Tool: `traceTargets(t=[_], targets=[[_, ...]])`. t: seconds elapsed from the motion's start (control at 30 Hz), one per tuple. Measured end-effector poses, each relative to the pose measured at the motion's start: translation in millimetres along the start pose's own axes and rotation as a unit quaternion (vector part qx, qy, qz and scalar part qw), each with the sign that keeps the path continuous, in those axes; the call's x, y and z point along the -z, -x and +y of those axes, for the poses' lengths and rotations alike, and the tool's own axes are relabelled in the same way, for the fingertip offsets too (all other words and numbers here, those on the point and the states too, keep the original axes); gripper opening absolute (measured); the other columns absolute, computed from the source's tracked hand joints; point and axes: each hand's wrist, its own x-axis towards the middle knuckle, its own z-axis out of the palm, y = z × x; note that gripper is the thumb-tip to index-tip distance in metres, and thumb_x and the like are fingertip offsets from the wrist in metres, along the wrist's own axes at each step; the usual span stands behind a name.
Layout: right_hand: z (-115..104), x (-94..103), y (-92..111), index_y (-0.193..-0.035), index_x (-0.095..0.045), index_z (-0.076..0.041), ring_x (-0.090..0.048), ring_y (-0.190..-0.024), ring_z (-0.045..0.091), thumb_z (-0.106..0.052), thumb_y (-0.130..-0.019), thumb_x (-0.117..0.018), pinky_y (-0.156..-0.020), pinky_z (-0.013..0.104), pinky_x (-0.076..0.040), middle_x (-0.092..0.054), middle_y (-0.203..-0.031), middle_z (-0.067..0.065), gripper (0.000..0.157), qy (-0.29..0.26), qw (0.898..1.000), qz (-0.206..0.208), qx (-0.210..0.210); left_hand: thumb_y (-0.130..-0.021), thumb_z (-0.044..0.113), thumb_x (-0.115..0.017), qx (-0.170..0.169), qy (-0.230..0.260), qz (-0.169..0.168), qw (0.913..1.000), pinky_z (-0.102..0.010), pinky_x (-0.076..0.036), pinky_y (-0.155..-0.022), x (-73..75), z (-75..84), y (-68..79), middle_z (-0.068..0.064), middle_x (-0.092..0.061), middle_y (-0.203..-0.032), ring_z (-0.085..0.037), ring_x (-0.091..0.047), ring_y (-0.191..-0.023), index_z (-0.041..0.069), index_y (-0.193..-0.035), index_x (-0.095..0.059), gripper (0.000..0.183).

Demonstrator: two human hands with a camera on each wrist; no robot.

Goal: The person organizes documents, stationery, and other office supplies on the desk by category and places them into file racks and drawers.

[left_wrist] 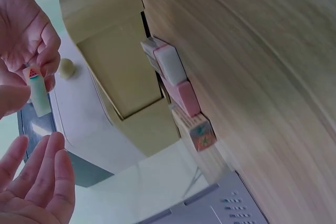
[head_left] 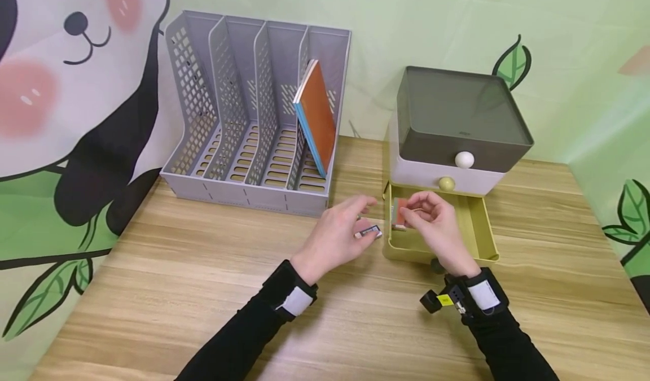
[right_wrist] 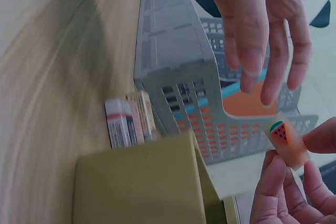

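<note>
My right hand [head_left: 437, 226] pinches a small eraser [right_wrist: 287, 140] between thumb and fingertips, above the left side of the pulled-out olive drawer [head_left: 474, 223]. The eraser is a pale green and orange block with a watermelon slice printed on it. To its left, my left hand [head_left: 337, 231] hovers with relaxed fingers and nothing in them. On the table beside the drawer, a white block in a paper sleeve [left_wrist: 170, 64], a pink block [left_wrist: 185, 98] and a block with a patterned end [left_wrist: 202, 135] stand in a row. In the head view my left hand mostly hides them.
A grey file rack [head_left: 264, 197] stands at the back left, with thin orange and blue books [head_left: 317, 118] in its rightmost slot. Above the drawer sit a white drawer with a yellow-green knob [head_left: 447, 184] and a dark drawer with a white knob [head_left: 464, 160].
</note>
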Motion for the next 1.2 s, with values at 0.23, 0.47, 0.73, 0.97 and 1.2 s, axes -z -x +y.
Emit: traceTargets(t=[0.23, 0.47, 0.73, 0.97, 1.2], targets=[[-0.2, 22.7, -2.8, -0.109, -0.047, 0.01, -0.063, -0.073, 0.005, -0.006, -0.092, -0.058, -0.067, 0.02, -0.055, -0.059, -0.095, 0.012, 0.026, 0.043, 0.999, 0.002, -0.019, -0.09, 0.018, -0.061, -0.035, -0.035, -0.077, 0.9958, -0.03, -0.05, -0.09, -11.1, 6.1, -6.1, -0.004, -0.059, -0.122, -0.017, -0.06, -0.105, 0.01, -0.118, -0.062, 0.029], [4.3, 33.8, -7.0, -0.117, -0.043, 0.009, -0.064, -0.077, 0.013, -0.009, -0.094, -0.055, -0.069, 0.03, -0.057, -0.057, -0.104, 0.023, 0.031, 0.106, 0.992, -0.024, -0.057, -0.089, 0.02, -0.062, -0.064, -0.078, -0.154, 0.9828, -0.031, -0.046, -0.096, -24.4, 9.2, -6.4, -0.008, -0.06, -0.124, -0.019, -0.058, -0.11, 0.013, -0.115, -0.067, 0.026], [14.8, 39.1, -14.6, -0.123, -0.045, 0.005, -0.065, -0.079, 0.031, -0.007, -0.094, -0.054, -0.068, 0.037, -0.058, -0.061, -0.096, 0.024, 0.032, 0.158, 0.982, -0.078, -0.062, -0.09, 0.019, -0.062, -0.08, -0.12, -0.157, 0.977, -0.03, -0.051, -0.086, -29.8, 10.7, -5.4, -0.005, -0.062, -0.122, -0.018, -0.06, -0.105, 0.02, -0.092, -0.075, 0.013], [21.3, 38.6, -23.0, -0.114, -0.049, 0.006, -0.063, -0.07, 0.022, -0.003, -0.092, -0.052, -0.064, 0.034, -0.056, -0.061, -0.088, 0.021, 0.024, 0.23, 0.965, -0.103, -0.068, -0.09, 0.02, -0.062, -0.082, -0.112, -0.149, 0.9791, -0.029, -0.052, -0.084, -29.7, 10.6, -5.1, -0.005, -0.063, -0.12, -0.017, -0.061, -0.102, 0.02, -0.091, -0.075, 0.013], [21.0, 37.0, -27.3, -0.123, -0.047, 0.006, -0.064, -0.077, 0.028, -0.005, -0.09, -0.051, -0.066, 0.033, -0.052, -0.061, -0.1, 0.027, 0.035, 0.299, 0.943, -0.124, -0.084, -0.09, 0.02, -0.063, -0.082, -0.111, -0.153, 0.9785, -0.03, -0.051, -0.087, -29.3, 10.2, -4.8, -0.005, -0.063, -0.121, -0.019, -0.061, -0.104, 0.02, -0.092, -0.075, 0.013]])
